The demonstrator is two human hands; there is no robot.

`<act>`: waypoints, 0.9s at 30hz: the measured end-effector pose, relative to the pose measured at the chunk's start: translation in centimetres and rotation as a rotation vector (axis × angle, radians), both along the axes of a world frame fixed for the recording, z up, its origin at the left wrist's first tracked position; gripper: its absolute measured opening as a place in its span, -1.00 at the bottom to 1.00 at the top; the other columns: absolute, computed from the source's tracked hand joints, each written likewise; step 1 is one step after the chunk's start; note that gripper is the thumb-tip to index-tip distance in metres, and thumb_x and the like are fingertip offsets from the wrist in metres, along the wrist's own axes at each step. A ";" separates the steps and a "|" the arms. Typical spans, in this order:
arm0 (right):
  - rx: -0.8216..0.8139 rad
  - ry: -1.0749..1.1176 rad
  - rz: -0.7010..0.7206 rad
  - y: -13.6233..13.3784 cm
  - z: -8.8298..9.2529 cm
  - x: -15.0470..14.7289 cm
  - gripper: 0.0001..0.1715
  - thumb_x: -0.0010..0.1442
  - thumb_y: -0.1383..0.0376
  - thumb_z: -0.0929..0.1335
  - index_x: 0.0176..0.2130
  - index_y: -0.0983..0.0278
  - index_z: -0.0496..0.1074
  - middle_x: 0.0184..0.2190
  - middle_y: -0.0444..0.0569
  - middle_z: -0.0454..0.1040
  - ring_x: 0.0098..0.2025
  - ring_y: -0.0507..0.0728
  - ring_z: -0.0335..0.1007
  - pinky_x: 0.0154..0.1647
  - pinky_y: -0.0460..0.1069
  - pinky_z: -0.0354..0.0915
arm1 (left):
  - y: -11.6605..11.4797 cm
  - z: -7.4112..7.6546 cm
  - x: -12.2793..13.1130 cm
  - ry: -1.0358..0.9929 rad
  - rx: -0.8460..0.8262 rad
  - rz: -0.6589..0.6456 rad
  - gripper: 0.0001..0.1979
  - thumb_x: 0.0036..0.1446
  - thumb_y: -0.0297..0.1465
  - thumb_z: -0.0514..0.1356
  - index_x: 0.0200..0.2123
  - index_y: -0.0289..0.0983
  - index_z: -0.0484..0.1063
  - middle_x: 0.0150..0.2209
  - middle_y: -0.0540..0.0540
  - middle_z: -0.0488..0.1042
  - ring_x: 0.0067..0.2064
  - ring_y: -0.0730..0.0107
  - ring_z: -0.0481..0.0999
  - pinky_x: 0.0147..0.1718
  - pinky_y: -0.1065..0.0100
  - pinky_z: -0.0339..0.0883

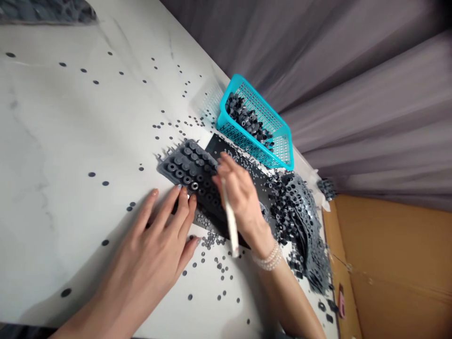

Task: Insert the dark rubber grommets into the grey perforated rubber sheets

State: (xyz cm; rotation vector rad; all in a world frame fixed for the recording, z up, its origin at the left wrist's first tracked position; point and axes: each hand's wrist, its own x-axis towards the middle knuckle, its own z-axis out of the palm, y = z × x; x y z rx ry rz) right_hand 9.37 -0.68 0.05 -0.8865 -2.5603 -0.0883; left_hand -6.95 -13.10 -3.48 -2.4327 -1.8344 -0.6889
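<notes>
A dark grey moulded sheet [192, 165] with rows of round raised rings lies on a black mat [216, 143]. My left hand [155, 245] is stretched out palm down, its fingertips at the sheet's near edge. Over the right part of the sheet, my right hand [238, 193] is closed around a slim white pen-like tool [231, 221]. The tool's back end points towards me; its working tip is hidden by my fingers. Small grey discs [212, 240] lie scattered beside the sheet and below my left fingertips.
A turquoise basket [256, 146] of small dark ring-shaped parts [247, 117] stands behind the mat. To the right is a heap of perforated grey sheets [307, 226]. A cardboard box [395, 254] borders the table [52, 155]. A bag of grey pieces [45, 12] lies at the far left.
</notes>
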 end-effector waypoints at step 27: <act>-0.096 -0.064 0.194 -1.5 0.3 -1.4 -0.83 0.40 0.33 0.27 -0.04 0.31 0.40 0.07 0.18 0.55 0.28 0.21 0.33 0.11 0.12 0.31 | -0.2 0.3 0.3 -0.064 -0.032 0.033 -0.45 0.37 -0.28 -0.08 0.17 -0.59 0.40 0.19 -0.51 0.42 0.29 -0.19 0.33 0.32 -0.18 0.05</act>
